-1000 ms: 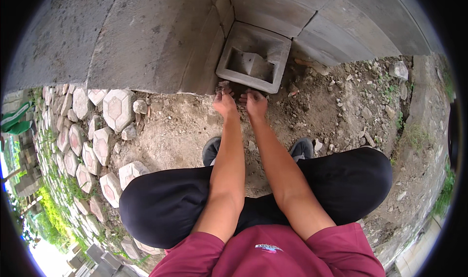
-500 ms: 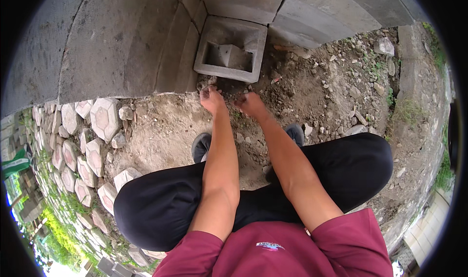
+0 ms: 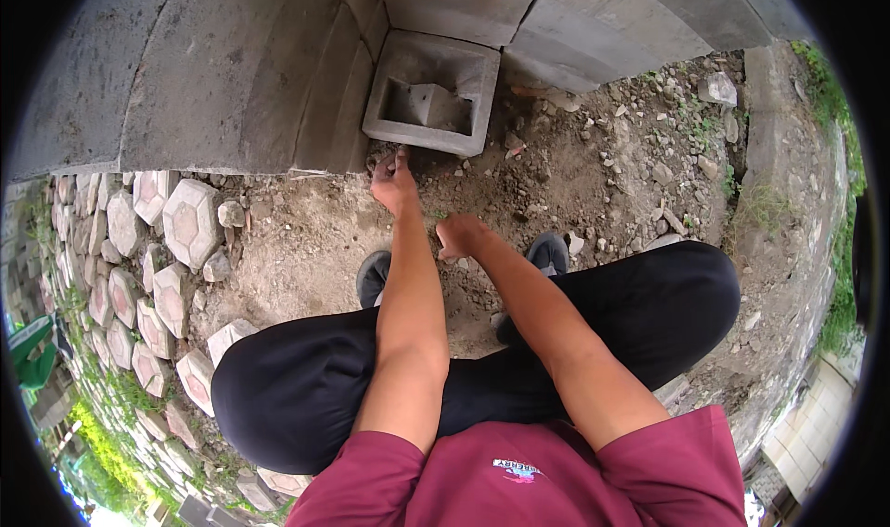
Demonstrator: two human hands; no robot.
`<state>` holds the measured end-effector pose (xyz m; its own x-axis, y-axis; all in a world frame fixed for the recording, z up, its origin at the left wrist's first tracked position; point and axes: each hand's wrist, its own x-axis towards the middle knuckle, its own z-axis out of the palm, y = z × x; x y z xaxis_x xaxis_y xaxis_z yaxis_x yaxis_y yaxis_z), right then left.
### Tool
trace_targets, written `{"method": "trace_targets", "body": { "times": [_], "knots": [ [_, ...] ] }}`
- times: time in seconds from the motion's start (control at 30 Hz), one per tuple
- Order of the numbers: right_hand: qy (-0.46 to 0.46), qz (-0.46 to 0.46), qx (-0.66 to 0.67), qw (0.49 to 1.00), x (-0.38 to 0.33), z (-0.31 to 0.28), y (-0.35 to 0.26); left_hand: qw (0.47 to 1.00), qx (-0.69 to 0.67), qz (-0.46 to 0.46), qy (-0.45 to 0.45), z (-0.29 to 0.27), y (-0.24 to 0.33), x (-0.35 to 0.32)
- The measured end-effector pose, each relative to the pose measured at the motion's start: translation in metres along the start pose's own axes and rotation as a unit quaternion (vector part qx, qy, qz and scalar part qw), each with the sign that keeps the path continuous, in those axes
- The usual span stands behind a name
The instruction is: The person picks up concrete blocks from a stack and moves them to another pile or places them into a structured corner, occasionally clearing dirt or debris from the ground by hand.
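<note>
We squat over bare, stony soil at the foot of a grey concrete wall, our knees in black trousers spread wide and our dark shoes planted in the dirt. Our left hand reaches forward to the lower front edge of a square grey concrete block, a hollow, tray-like casting with a raised lump in its middle, which sits in the corner where the wall meets a second run of grey slabs. The fingers of this hand press into the loose earth right at the block's edge, touching it or nearly so; they curl down, but we cannot tell whether they grip anything or only dig. Our right hand hangs lower and nearer to us, apart from the block, just above the soil, with its fingers drawn in toward a loose fist; whether it holds a clod or pebble we cannot tell. Small stones and broken bits lie scattered over the ground to the right of the block. To our left a bed of hexagonal paving stones, pale grey with pinkish centres, curves away beside the wall. Beyond them, at the far left rim, shows a green object whose kind we cannot make out. On the chest of our maroon shirt sits a small pale printed patch.
</note>
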<state>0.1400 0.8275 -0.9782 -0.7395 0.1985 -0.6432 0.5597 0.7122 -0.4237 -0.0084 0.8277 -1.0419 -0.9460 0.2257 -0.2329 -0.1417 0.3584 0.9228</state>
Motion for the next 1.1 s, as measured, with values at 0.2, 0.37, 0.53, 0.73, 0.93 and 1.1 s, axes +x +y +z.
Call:
{"method": "trace_targets", "body": {
  "times": [0.2, 0.37, 0.53, 0.73, 0.93, 1.1],
  "knots": [
    [0.124, -0.011, 0.057, 0.991, 0.005, 0.023, 0.028, 1.000, 0.017, -0.008, -0.016, 0.001, 0.015, -0.018],
    [0.037, 0.067, 0.149, 0.986, 0.002, -0.019, 0.036, 0.990, 0.097, 0.100, 0.027, -0.004, 0.020, -0.029],
    [0.146, 0.071, 0.197, 0.967, -0.001, -0.028, 0.047, 0.990, -0.034, -0.084, -0.104, -0.008, 0.022, -0.035],
    [0.231, 0.123, 0.598, 0.757, 0.028, -0.052, 0.050, 0.975, -0.114, -0.150, -0.118, -0.024, 0.017, -0.028],
    [0.304, 0.093, 0.786, 0.530, 0.062, -0.024, 0.004, 0.945, -0.162, -0.197, -0.206, -0.045, 0.016, -0.026],
    [0.288, 0.029, 0.821, 0.492, 0.083, -0.028, -0.018, 0.939, -0.238, -0.185, -0.167, -0.053, 0.012, -0.010]
  ]
}}
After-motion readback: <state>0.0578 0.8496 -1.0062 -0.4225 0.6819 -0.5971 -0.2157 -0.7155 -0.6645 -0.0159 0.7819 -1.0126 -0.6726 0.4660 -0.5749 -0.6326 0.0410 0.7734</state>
